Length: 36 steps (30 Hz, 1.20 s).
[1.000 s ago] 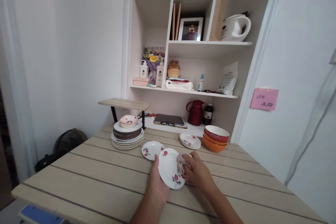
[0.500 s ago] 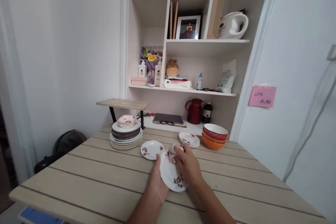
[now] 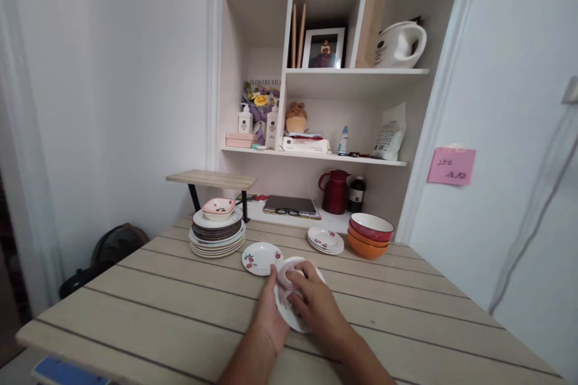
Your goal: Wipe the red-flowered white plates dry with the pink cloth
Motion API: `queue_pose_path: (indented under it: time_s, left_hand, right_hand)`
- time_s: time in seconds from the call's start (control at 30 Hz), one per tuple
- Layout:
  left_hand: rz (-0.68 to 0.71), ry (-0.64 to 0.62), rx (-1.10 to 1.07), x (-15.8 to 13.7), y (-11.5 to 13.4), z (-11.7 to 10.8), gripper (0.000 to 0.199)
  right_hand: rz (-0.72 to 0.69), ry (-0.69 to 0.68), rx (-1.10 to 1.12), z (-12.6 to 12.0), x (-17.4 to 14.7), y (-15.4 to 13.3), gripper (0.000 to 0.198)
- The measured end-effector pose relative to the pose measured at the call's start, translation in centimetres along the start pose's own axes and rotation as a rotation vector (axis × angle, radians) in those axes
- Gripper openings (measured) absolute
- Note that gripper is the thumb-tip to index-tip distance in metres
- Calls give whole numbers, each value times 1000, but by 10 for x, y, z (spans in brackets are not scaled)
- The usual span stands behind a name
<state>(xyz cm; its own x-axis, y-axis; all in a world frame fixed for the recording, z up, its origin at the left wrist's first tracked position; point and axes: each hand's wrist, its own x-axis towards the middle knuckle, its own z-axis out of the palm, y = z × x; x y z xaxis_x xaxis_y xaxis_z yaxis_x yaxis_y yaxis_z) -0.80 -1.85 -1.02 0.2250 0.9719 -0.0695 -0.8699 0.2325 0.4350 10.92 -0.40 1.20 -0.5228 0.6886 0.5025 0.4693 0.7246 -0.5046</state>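
Note:
A small white plate (image 3: 285,311) is tilted in my left hand (image 3: 270,307), with the thumb over its left rim and the other fingers hidden beneath. My right hand (image 3: 316,301) is closed on a pale pink cloth (image 3: 289,280) and presses it against the plate's face, covering most of the flower print. Just beyond my left thumb lies another white plate (image 3: 262,257) with red flowers, flat on the table. Farther back sits a short stack of matching small plates (image 3: 325,239).
On the wooden table (image 3: 180,313), a tall plate stack (image 3: 217,240) topped by a square bowl (image 3: 218,207) stands at left, beside a small raised shelf (image 3: 212,178). Nested red and orange bowls (image 3: 369,234) stand at right. Behind are a laptop (image 3: 291,204) and a red jug (image 3: 335,191).
My right hand has moved the cloth slightly left and down across the plate, hiding the flowers that showed before. My left hand keeps its hold almost unchanged.

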Motion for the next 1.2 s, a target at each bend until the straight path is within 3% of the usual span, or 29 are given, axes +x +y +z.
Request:
queue_pose_path:
  time_s: [0.23,0.33,0.47,0.67,0.83,1.03,1.2]
  left_hand:
    - [-56,-19,18,1,-5,5,56]
    - [-12,-3,-10,3,-4,0,56]
    - [18,17,-38,4,-2,-6,59]
    - [15,14,-14,-1,0,0,59]
    - [-62,2,50,1,-3,-1,58]
    - [-41,12,53,7,-8,-3,55]
    - [-28,24,18,1,-4,2,58]
  right_hand:
    - [178,185,-214,-10,5,20,37]
    - [233,152,-240,-17,1,32,36]
    - [243,-13,-219,-16,-5,39,37]
    - [84,-143,-23,-9,-8,19,33]
    - [25,-68,-23,0,-4,0,29]
    - [185,120,-236,-5,0,22,37]
    - [294,14,-311,-16,-6,38,38]
